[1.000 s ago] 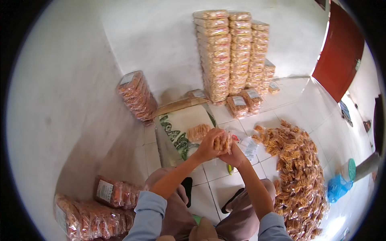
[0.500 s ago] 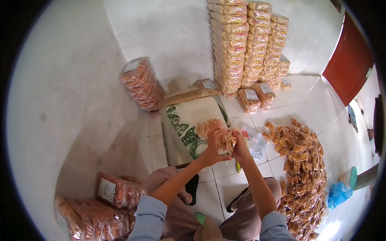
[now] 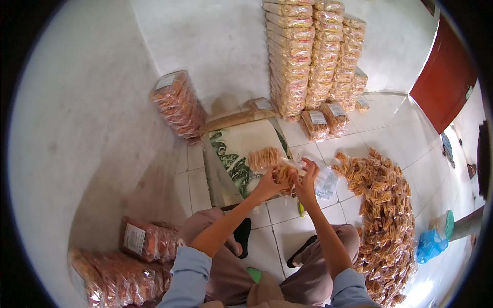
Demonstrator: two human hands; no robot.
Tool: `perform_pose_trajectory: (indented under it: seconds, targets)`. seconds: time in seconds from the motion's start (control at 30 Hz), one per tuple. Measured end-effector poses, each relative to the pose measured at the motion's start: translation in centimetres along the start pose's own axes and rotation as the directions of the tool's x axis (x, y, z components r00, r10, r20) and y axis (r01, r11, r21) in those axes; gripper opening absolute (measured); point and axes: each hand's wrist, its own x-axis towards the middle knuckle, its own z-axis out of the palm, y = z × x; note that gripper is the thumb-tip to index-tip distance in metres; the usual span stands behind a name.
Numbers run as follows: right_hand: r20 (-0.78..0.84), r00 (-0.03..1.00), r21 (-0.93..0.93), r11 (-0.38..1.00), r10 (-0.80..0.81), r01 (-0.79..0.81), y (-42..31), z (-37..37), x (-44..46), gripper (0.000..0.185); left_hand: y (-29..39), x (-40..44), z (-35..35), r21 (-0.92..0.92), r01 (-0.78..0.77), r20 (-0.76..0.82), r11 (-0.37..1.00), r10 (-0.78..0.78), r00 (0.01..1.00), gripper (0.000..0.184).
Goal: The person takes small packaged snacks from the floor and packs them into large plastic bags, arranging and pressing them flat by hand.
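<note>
My left hand (image 3: 267,187) is closed around small clear packets of brown snack sticks (image 3: 283,173), held above the near right part of a low board with a white and green sheet (image 3: 257,137). Right beside the packets is my right hand (image 3: 306,180), its fingers apart and raised, its thumb side near or touching them; the exact contact is hard to see. A row of similar snack packets (image 3: 264,159) lies on the sheet just beyond my left hand. Clear printed plastic bags (image 3: 325,182) lie on the floor to the right of my right hand.
A large heap of small snack packets (image 3: 385,215) covers the floor at right. Tall stacks of packed bags (image 3: 290,61) stand by the wall. Reddish-brown bags are piled at back left (image 3: 177,105) and front left (image 3: 120,277). A yellow-green object (image 3: 301,208) lies near the board.
My right hand has shifted slightly up, and its fingers have spread away from the packets. My left hand has lowered a little, still holding them. The view has shifted slightly.
</note>
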Motion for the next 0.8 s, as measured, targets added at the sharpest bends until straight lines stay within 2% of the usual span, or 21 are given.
perform_pose_trajectory:
  seconds: [0.07,0.1,0.17,0.2,0.27,0.3,0.37,0.4,0.47,0.5,0.53,0.57,0.63,0.7,0.77,0.8]
  targets:
    - [-0.032,0.952,0.139,0.945,0.304,-0.297,-1.1,-0.1,-0.7,0.044,-1.2,0.5,-0.1,0.265,0.022,-0.283,0.964,0.056,0.958,0.087]
    - [-0.026,0.955,0.139,0.948,0.294,-0.288,-1.3,0.1,-1.1,0.044,-1.3,0.4,0.0,0.262,0.018,-0.293,0.965,0.061,0.954,0.087]
    - [0.269,0.927,0.325,0.881,0.262,-0.344,-1.8,0.6,-2.2,0.044,-1.7,0.3,0.3,0.357,0.005,-0.363,0.934,0.133,0.922,0.081]
    - [0.239,0.946,0.441,0.844,0.217,-0.305,-1.7,1.3,-2.1,0.045,-2.0,0.4,0.5,0.356,0.01,-0.361,0.935,0.128,0.924,0.081]
    - [0.216,0.947,0.419,0.854,0.237,-0.31,-1.4,2.1,-1.9,0.045,-2.8,0.3,1.0,0.287,-0.249,-0.204,0.925,0.313,0.928,0.081]
    - [0.191,0.952,0.396,0.869,0.238,-0.296,-1.2,2.3,-1.6,0.045,-3.2,0.4,1.2,0.287,-0.248,-0.201,0.925,0.311,0.929,0.081]
    - [0.169,0.954,0.437,0.848,0.249,-0.299,-1.0,2.4,-1.5,0.046,-4.1,0.5,1.6,0.255,-0.342,-0.168,0.905,0.39,0.905,0.078]
    - [0.147,0.953,0.478,0.825,0.264,-0.302,-0.6,2.4,-1.6,0.047,-3.7,0.2,1.5,0.254,-0.34,-0.163,0.905,0.387,0.908,0.078]
    - [0.121,0.942,0.476,0.814,0.313,-0.332,0.7,2.5,-1.5,0.048,-2.8,-0.3,1.0,0.059,-0.227,-0.035,0.972,0.229,0.973,0.07]
    - [0.1,0.93,0.475,0.805,0.354,-0.357,0.5,2.4,-1.1,0.048,-2.5,-0.3,1.0,0.059,-0.223,-0.028,0.973,0.225,0.974,0.07]
    - [0.105,0.909,0.555,0.735,0.403,-0.39,-0.1,1.9,-1.0,0.047,-2.3,-0.5,1.0,0.116,-0.206,-0.049,0.972,0.212,0.976,0.065]
    - [0.106,0.907,0.553,0.734,0.408,-0.395,-0.1,2.0,-1.0,0.047,-2.1,-0.6,1.2,0.172,-0.187,-0.072,0.967,0.202,0.977,0.06]
    - [-0.009,0.926,0.673,0.687,0.379,-0.274,-0.4,2.2,-0.8,0.046,-1.9,-0.5,1.1,0.183,-0.226,-0.076,0.957,0.243,0.967,0.057]
    - [0.024,0.912,0.646,0.69,0.409,-0.327,-1.1,1.5,-0.8,0.042,-2.2,-0.5,1.1,0.194,-0.263,-0.078,0.945,0.283,0.956,0.053]
    - [0.056,0.898,0.615,0.693,0.437,-0.375,-0.9,1.3,-0.6,0.039,-3.0,-0.4,1.2,-0.155,-0.12,-0.121,0.981,0.102,0.987,0.049]
    - [-0.054,0.923,0.446,0.836,0.38,-0.319,-0.2,1.6,-0.6,0.037,-3.0,-0.4,1.3,-0.155,-0.121,-0.121,0.98,0.102,0.987,0.049]
